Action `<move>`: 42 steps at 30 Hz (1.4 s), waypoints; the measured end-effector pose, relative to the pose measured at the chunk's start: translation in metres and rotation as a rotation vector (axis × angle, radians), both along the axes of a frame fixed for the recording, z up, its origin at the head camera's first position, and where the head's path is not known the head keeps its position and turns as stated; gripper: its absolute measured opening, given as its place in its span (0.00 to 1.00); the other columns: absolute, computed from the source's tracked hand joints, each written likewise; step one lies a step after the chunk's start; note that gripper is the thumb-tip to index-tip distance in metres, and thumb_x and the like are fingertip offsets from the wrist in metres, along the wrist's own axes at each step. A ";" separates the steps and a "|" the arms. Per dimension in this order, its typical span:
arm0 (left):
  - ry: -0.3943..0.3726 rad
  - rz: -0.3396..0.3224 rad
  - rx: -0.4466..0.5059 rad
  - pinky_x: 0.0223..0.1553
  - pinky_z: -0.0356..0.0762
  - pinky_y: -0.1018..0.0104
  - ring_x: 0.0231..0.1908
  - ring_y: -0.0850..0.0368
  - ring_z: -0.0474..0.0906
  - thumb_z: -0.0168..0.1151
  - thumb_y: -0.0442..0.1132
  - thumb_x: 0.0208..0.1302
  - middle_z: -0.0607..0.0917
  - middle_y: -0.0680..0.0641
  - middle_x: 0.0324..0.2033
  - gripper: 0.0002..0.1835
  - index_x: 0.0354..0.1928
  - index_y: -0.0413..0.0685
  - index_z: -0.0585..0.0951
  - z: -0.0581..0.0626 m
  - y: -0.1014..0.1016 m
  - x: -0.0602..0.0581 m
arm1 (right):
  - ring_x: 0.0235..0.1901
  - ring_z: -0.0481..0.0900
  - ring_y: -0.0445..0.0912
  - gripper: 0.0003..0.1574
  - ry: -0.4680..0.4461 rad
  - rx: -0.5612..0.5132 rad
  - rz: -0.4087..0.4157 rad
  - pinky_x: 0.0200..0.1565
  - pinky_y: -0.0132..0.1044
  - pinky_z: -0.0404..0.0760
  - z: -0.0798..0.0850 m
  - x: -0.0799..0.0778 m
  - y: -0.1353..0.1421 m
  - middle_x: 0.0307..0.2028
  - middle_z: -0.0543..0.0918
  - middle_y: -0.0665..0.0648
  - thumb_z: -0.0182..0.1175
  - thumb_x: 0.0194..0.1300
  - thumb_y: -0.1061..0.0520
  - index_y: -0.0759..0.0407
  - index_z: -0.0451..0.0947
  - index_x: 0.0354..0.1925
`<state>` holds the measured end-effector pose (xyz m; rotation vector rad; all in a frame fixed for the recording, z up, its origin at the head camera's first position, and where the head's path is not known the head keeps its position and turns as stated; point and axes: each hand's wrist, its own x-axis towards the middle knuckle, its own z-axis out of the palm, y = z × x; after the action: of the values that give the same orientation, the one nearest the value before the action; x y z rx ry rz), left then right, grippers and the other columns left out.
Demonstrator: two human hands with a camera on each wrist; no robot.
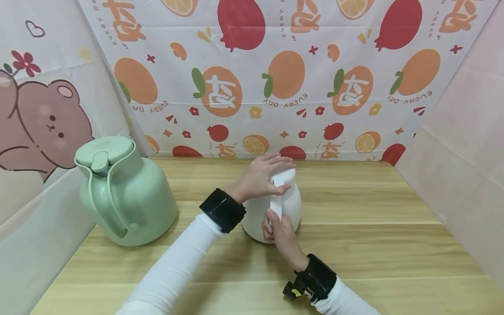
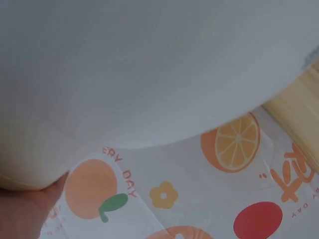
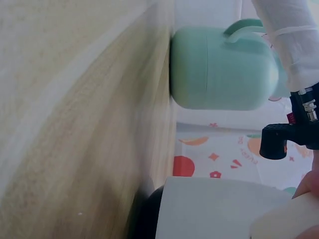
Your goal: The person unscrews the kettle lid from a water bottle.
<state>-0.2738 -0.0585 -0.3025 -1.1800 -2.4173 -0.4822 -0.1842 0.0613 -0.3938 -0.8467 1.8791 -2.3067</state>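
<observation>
A white thermos jug (image 1: 256,218) stands on the wooden table, its handle (image 1: 276,204) facing me. My left hand (image 1: 264,176) grips the jug's lid (image 1: 287,176), with the thumb on the near side by the top of the handle and the fingers over the far side. Lower down, my right hand (image 1: 282,232) holds the handle, fingers curled round it. The left wrist view is mostly filled by the jug's white wall (image 2: 149,74). The jug's dark base (image 3: 147,214) appears in the right wrist view. The spout is hidden.
A larger green thermos jug (image 1: 134,197) stands to the left on the wooden table (image 1: 362,249), its lid on. Behind the table hangs a fruit-print cloth (image 1: 252,39). A bear-print cloth (image 1: 67,118) borders the left side, and a plain pale cloth (image 1: 464,144) the right.
</observation>
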 end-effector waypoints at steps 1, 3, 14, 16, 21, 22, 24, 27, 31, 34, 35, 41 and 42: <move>0.005 0.010 0.002 0.60 0.55 0.51 0.60 0.50 0.63 0.58 0.56 0.53 0.74 0.51 0.57 0.28 0.56 0.55 0.76 0.000 0.001 0.001 | 0.11 0.55 0.41 0.31 0.000 0.000 -0.007 0.14 0.34 0.52 0.000 0.000 0.000 0.12 0.58 0.51 0.38 0.74 0.49 0.66 0.55 0.16; 0.020 0.035 0.007 0.60 0.55 0.51 0.60 0.48 0.63 0.59 0.56 0.53 0.74 0.51 0.56 0.27 0.55 0.54 0.77 0.000 0.004 0.002 | 0.11 0.55 0.40 0.31 -0.002 0.001 -0.016 0.14 0.32 0.53 -0.001 0.000 0.000 0.12 0.59 0.50 0.38 0.74 0.49 0.66 0.54 0.16; 0.057 0.229 0.018 0.58 0.58 0.51 0.57 0.49 0.65 0.58 0.59 0.54 0.76 0.51 0.54 0.27 0.53 0.54 0.78 -0.001 0.021 0.014 | 0.11 0.56 0.39 0.30 -0.066 0.001 -0.035 0.16 0.29 0.55 -0.003 -0.001 0.002 0.11 0.59 0.50 0.36 0.75 0.54 0.67 0.54 0.16; 0.069 0.266 0.024 0.56 0.61 0.50 0.56 0.49 0.66 0.58 0.60 0.53 0.76 0.51 0.53 0.28 0.53 0.54 0.78 -0.001 0.025 0.016 | 0.11 0.56 0.39 0.30 -0.070 -0.011 -0.034 0.16 0.29 0.55 -0.003 -0.001 0.002 0.11 0.59 0.50 0.37 0.74 0.53 0.67 0.54 0.16; 0.095 0.356 0.038 0.50 0.66 0.50 0.55 0.48 0.66 0.57 0.62 0.53 0.77 0.50 0.52 0.28 0.52 0.53 0.78 -0.003 0.032 0.021 | 0.11 0.55 0.38 0.32 -0.061 -0.039 -0.021 0.16 0.29 0.54 -0.003 -0.001 0.001 0.12 0.59 0.50 0.40 0.73 0.50 0.69 0.52 0.16; 0.099 0.374 0.038 0.49 0.66 0.51 0.55 0.48 0.66 0.57 0.62 0.53 0.77 0.50 0.52 0.29 0.52 0.53 0.78 -0.003 0.033 0.022 | 0.11 0.55 0.38 0.32 -0.056 -0.041 -0.020 0.16 0.29 0.54 -0.004 -0.001 0.001 0.12 0.59 0.50 0.40 0.73 0.50 0.69 0.52 0.16; 0.102 0.411 0.040 0.49 0.66 0.51 0.55 0.47 0.66 0.56 0.62 0.53 0.77 0.50 0.53 0.29 0.52 0.53 0.78 -0.004 0.035 0.024 | 0.11 0.55 0.38 0.33 -0.055 -0.043 -0.020 0.15 0.29 0.54 -0.004 0.000 0.001 0.12 0.59 0.49 0.40 0.73 0.50 0.70 0.52 0.16; 0.102 0.463 0.034 0.49 0.65 0.51 0.56 0.46 0.66 0.55 0.63 0.53 0.76 0.50 0.53 0.30 0.53 0.53 0.78 -0.005 0.039 0.025 | 0.11 0.55 0.38 0.33 -0.067 -0.051 -0.027 0.15 0.29 0.54 -0.005 0.000 0.001 0.12 0.59 0.49 0.40 0.73 0.49 0.70 0.52 0.16; 0.091 0.512 0.032 0.50 0.64 0.50 0.56 0.46 0.65 0.53 0.65 0.53 0.76 0.49 0.54 0.31 0.54 0.54 0.77 -0.006 0.044 0.027 | 0.11 0.55 0.38 0.33 -0.089 -0.063 -0.034 0.16 0.29 0.53 -0.004 0.001 0.001 0.13 0.59 0.49 0.41 0.72 0.49 0.70 0.52 0.17; 0.098 0.531 0.042 0.50 0.63 0.49 0.56 0.45 0.66 0.53 0.65 0.53 0.77 0.49 0.53 0.31 0.53 0.53 0.77 -0.005 0.047 0.028 | 0.12 0.56 0.38 0.32 -0.099 -0.058 -0.046 0.16 0.28 0.54 -0.004 0.001 0.001 0.14 0.59 0.49 0.42 0.72 0.50 0.70 0.53 0.17; 0.106 0.533 0.047 0.50 0.64 0.48 0.56 0.44 0.66 0.53 0.66 0.53 0.77 0.48 0.53 0.32 0.53 0.53 0.77 -0.005 0.047 0.028 | 0.12 0.56 0.38 0.31 -0.102 -0.058 -0.052 0.16 0.28 0.54 -0.004 0.001 0.002 0.14 0.59 0.49 0.42 0.71 0.50 0.70 0.53 0.17; 0.157 0.501 0.065 0.49 0.66 0.47 0.54 0.43 0.68 0.53 0.68 0.53 0.78 0.47 0.52 0.34 0.52 0.50 0.77 -0.005 0.044 0.029 | 0.12 0.55 0.38 0.32 -0.083 -0.068 -0.012 0.17 0.28 0.54 -0.002 0.000 0.002 0.14 0.60 0.49 0.41 0.72 0.49 0.69 0.54 0.17; 0.153 0.490 0.054 0.49 0.66 0.47 0.54 0.43 0.68 0.52 0.69 0.53 0.78 0.47 0.52 0.36 0.53 0.50 0.77 -0.004 0.043 0.029 | 0.11 0.55 0.38 0.32 -0.078 -0.064 0.001 0.17 0.29 0.54 -0.001 0.000 0.003 0.13 0.59 0.49 0.40 0.73 0.49 0.69 0.54 0.17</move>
<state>-0.2451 -0.0158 -0.3069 -0.5450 -2.4236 -0.2868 -0.1845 0.0641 -0.3951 -0.7521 1.7823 -2.3743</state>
